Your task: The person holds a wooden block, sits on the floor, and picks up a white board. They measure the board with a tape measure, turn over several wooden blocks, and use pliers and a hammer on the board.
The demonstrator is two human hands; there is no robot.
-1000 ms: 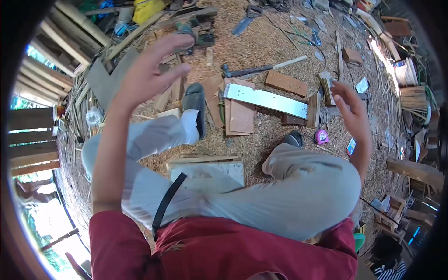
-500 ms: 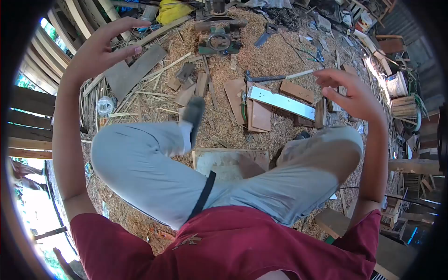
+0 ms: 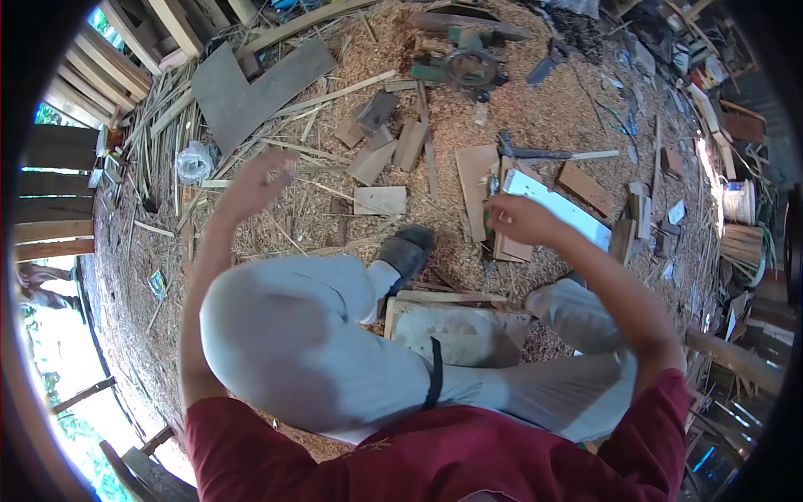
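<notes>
My left hand is over the wood strips on the floor, its fingers partly curled and smeared by motion; nothing can be made out in it. My right hand has its fingers curled in above the near end of a white board. Whether anything is in those fingers is hidden. Just left of them a bit of a green item shows beside a flat brown board. A hammer lies beyond the white board.
A power saw stands in the sawdust ahead, with a handsaw to its right. Offcuts and an L-shaped sheet lie left. A wooden box sits between my legs.
Both hands have come inward and lower, from spread wide apart with fingers stretched to curled. The view has shifted, and my left foot and knee sit differently.
</notes>
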